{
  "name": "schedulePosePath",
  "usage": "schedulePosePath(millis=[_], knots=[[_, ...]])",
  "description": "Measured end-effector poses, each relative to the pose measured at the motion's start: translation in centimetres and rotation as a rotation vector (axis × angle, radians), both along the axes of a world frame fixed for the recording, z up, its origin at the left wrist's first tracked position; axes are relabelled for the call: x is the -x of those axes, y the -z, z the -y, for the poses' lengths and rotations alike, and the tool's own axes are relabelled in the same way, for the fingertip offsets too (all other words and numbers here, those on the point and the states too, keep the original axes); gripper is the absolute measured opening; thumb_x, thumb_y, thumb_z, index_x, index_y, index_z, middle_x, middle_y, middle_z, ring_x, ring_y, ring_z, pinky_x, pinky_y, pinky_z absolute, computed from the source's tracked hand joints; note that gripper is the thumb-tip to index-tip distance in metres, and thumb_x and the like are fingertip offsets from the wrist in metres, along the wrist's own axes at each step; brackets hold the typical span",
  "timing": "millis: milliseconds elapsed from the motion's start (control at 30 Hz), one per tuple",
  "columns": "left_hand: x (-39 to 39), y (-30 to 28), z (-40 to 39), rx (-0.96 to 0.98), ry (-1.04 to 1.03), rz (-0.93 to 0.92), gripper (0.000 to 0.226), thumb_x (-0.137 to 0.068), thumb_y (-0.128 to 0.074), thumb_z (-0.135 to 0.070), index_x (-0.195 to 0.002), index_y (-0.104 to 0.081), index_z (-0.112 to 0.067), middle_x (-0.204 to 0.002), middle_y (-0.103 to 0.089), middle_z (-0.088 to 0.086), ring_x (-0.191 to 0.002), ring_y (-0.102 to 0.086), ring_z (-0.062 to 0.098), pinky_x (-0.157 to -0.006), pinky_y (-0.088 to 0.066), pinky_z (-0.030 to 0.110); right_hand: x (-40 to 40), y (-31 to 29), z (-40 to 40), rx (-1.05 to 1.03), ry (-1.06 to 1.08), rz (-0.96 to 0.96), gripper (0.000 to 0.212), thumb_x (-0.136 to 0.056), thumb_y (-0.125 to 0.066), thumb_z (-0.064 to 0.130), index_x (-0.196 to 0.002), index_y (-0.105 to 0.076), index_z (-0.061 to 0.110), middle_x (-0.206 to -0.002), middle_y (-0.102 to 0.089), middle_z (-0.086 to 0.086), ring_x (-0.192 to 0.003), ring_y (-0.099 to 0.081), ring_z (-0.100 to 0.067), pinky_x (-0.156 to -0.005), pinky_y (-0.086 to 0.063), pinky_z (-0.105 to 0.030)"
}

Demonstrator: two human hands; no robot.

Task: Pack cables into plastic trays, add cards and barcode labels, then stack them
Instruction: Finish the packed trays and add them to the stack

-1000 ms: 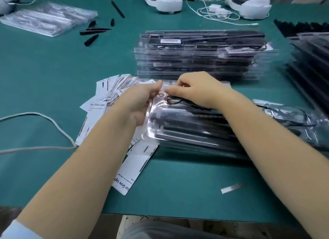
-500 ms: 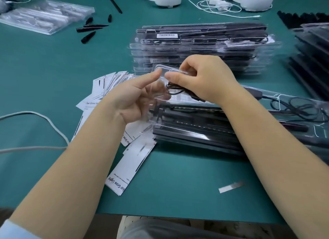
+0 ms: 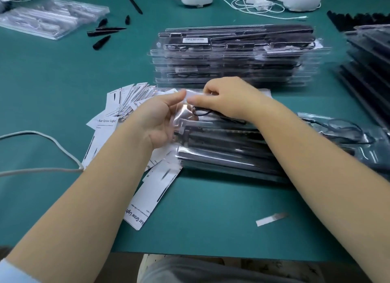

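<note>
A clear plastic tray (image 3: 223, 147) with black parts and a coiled black cable (image 3: 202, 112) lies in front of me on the green table. My left hand (image 3: 156, 118) holds the tray's left end, thumb on its top corner. My right hand (image 3: 228, 99) pinches the same corner from the right, just above the cable. White printed cards (image 3: 126, 101) lie fanned out under and left of my left hand. A stack of packed trays (image 3: 232, 56), a barcode label on top, stands just behind my hands.
Another filled tray (image 3: 346, 132) lies to the right, dark stacked trays (image 3: 371, 56) at the far right. A bag of clear trays (image 3: 50, 16) and black spikes (image 3: 103, 33) sit far left. A grey cord (image 3: 42, 135) loops at left. A loose label strip (image 3: 271, 219) lies near the front edge.
The tray's left end, lifted half a second ago, has come back down. Both hands moved lower with it and still hold its corner.
</note>
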State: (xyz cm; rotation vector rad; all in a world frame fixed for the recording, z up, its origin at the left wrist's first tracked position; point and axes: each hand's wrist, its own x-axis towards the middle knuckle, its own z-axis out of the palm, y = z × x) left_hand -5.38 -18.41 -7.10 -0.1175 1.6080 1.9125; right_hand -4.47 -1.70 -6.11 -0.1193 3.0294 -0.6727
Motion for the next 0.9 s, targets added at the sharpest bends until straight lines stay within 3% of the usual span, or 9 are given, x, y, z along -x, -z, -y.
schedulePosePath(millis=[67, 133, 267, 400, 500, 633, 733, 800, 900], knots=[[-0.1, 0.2, -0.2, 0.082, -0.032, -0.087, 0.033, -0.096, -0.052, -0.026, -0.072, -0.072, -0.012, -0.060, -0.068, -0.004, -0.057, -0.067, 0.006, -0.066, -0.050, 0.019, 0.9, -0.5, 0.3, 0.046, -0.007, 0.237, 0.065, -0.067, -0.042, 0.084, -0.090, -0.064, 0.028, -0.095, -0.060, 0.012, -0.083, -0.055, -0.013, -0.066, -0.037, -0.031], [-0.3, 0.1, -0.4, 0.137, -0.055, -0.151, 0.022, -0.097, -0.051, -0.025, -0.086, -0.067, -0.014, -0.060, -0.068, -0.007, -0.062, -0.066, -0.002, -0.070, -0.036, 0.017, 1.4, -1.4, 0.7, 0.066, 0.018, 0.352, 0.065, -0.059, -0.049, 0.084, -0.103, -0.064, 0.038, -0.108, -0.051, 0.018, -0.094, -0.052, -0.014, -0.074, -0.036, -0.033], [-0.4, 0.2, -0.3, 0.149, -0.082, -0.139, 0.018, -0.096, -0.051, -0.025, -0.096, -0.066, -0.015, -0.049, -0.061, -0.008, -0.071, -0.062, -0.001, -0.087, -0.021, 0.025, 2.3, -1.6, 1.5, 0.106, 0.026, 0.375, 0.030, -0.057, -0.062, 0.069, -0.065, -0.065, 0.040, -0.092, -0.056, 0.013, -0.082, -0.053, -0.011, -0.060, -0.036, -0.028], [0.0, 0.4, -0.2, 0.134, -0.106, -0.129, 0.020, -0.096, -0.051, -0.023, -0.098, -0.064, -0.008, -0.043, -0.056, -0.007, -0.037, -0.053, -0.003, -0.066, -0.037, 0.023, 2.4, -0.8, 1.7, 0.217, 0.104, 0.424, 0.047, -0.051, -0.069, 0.065, -0.086, -0.066, 0.034, -0.112, -0.057, 0.005, -0.098, -0.054, -0.019, -0.072, -0.044, -0.033], [0.4, 0.6, -0.1, 0.119, -0.122, -0.123, 0.022, -0.096, -0.053, -0.020, -0.104, -0.063, -0.002, -0.048, -0.057, -0.004, -0.037, -0.052, 0.000, -0.050, -0.046, 0.015, 2.5, -1.1, 1.9, 0.195, 0.073, 0.411, 0.053, -0.047, -0.070, 0.064, -0.089, -0.071, 0.031, -0.111, -0.061, 0.003, -0.099, -0.057, -0.020, -0.083, -0.047, -0.039], [0.4, 0.6, 0.0, 0.171, -0.091, -0.109, 0.022, -0.095, -0.054, -0.024, -0.104, -0.064, -0.006, -0.046, -0.058, -0.004, -0.043, -0.056, 0.000, -0.058, -0.037, 0.019, 2.4, -1.2, 2.2, 0.152, 0.080, 0.383, 0.051, -0.050, -0.069, 0.062, -0.086, -0.070, 0.026, -0.101, -0.063, 0.001, -0.092, -0.060, -0.022, -0.074, -0.049, -0.034], [0.5, 0.6, 0.2, 0.125, -0.103, -0.131, 0.022, -0.094, -0.055, -0.020, -0.101, -0.064, -0.001, -0.047, -0.059, -0.004, -0.043, -0.054, 0.002, -0.046, -0.043, 0.007, 2.0, -1.0, 2.2, 0.176, 0.124, 0.354, 0.046, -0.052, -0.068, 0.063, -0.084, -0.068, 0.030, -0.106, -0.060, 0.002, -0.094, -0.056, -0.021, -0.070, -0.044, -0.033], [0.4, 0.7, 0.2, 0.124, -0.088, -0.138, 0.023, -0.094, -0.056, -0.020, -0.104, -0.066, -0.002, -0.054, -0.062, -0.004, -0.054, -0.059, 0.002, -0.069, -0.046, 0.012, 1.9, -0.8, 2.2, 0.206, 0.131, 0.354, 0.036, -0.055, -0.067, 0.063, -0.075, -0.064, 0.033, -0.111, -0.054, 0.004, -0.097, -0.050, -0.022, -0.068, -0.038, -0.033], [0.2, 0.5, 0.0, 0.183, -0.050, -0.150, 0.021, -0.094, -0.054, -0.026, -0.103, -0.067, -0.012, -0.060, -0.069, -0.007, -0.099, -0.059, 0.008, -0.102, -0.021, 0.035, 1.6, -0.4, 2.1, 0.234, 0.127, 0.356, 0.035, -0.057, -0.065, 0.065, -0.075, -0.060, 0.036, -0.109, -0.048, 0.006, -0.092, -0.046, -0.019, -0.057, -0.031, -0.028]])
